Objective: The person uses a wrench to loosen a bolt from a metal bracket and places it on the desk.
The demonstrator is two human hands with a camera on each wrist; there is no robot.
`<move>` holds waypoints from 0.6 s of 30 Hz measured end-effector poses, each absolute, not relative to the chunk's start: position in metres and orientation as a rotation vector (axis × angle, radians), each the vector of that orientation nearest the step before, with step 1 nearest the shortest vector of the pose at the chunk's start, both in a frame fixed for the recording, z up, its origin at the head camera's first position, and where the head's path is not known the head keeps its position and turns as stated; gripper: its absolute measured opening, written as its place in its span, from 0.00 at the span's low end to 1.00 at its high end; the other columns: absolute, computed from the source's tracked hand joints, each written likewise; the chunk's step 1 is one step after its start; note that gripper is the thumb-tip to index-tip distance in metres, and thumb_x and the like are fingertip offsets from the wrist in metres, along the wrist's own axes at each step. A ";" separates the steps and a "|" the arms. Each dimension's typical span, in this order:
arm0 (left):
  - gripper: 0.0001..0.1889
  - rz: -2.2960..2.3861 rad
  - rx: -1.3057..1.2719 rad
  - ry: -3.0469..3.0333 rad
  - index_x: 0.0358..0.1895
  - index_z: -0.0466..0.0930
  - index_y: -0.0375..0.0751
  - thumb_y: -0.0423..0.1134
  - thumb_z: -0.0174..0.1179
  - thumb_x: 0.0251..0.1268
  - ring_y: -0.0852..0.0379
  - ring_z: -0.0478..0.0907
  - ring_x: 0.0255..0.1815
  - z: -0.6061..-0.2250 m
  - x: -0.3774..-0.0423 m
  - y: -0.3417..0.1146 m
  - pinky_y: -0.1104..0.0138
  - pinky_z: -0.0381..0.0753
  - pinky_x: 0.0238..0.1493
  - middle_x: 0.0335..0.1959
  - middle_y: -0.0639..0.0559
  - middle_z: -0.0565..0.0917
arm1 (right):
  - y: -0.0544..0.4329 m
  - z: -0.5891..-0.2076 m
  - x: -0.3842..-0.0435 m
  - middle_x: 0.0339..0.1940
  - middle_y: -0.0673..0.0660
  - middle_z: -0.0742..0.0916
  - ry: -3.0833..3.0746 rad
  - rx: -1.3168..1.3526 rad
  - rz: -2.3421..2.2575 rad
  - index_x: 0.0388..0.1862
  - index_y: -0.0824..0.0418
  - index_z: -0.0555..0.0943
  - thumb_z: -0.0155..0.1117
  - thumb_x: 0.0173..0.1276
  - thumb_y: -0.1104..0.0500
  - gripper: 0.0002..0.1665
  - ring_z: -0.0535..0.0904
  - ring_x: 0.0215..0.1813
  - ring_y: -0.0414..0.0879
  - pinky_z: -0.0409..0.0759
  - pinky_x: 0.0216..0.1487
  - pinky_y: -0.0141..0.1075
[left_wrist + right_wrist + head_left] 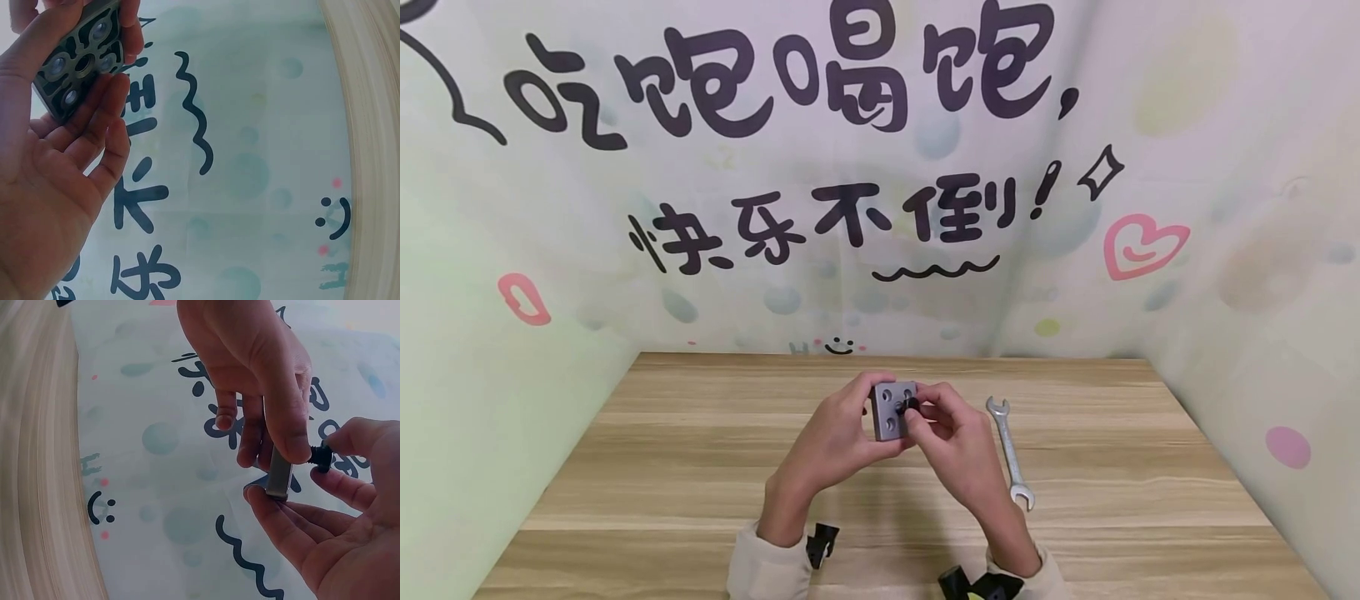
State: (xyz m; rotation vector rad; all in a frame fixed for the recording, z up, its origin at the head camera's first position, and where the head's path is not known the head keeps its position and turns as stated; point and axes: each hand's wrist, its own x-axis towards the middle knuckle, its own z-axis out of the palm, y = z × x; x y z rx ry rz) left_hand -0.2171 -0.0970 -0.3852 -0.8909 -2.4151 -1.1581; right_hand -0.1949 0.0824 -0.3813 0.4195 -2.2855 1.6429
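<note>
A square grey plate (886, 422) with holes is held up off the table, tilted, between both hands. My left hand (833, 437) grips its left side, thumb at the lower edge and a finger along the top. My right hand (955, 437) pinches the head of a black bolt (912, 404) at the plate's middle. In the right wrist view, threads of the bolt (322, 456) show between the plate (279, 478) and its head. Fingertips of that hand also touch the plate's edge. The left wrist view shows the ribbed back of the plate (69, 97), with a ringed centre hole.
A double open-ended wrench (1009, 454) lies on the wooden table (662, 467), to the right of my right hand. Black wrist mounts (822, 546) sit at both sleeves. A printed cloth wall (820, 308) stands behind the table, with more panels at both sides.
</note>
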 end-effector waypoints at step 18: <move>0.36 -1.167 -0.900 -2.406 0.60 0.71 0.37 0.40 0.79 0.46 0.58 0.79 0.38 -0.384 -0.216 -0.095 0.68 0.81 0.39 0.46 0.48 0.83 | 0.076 -0.382 -0.195 0.49 0.63 0.88 -2.235 0.266 1.646 0.28 0.61 0.76 0.69 0.66 0.61 0.11 0.88 0.45 0.49 0.85 0.43 0.35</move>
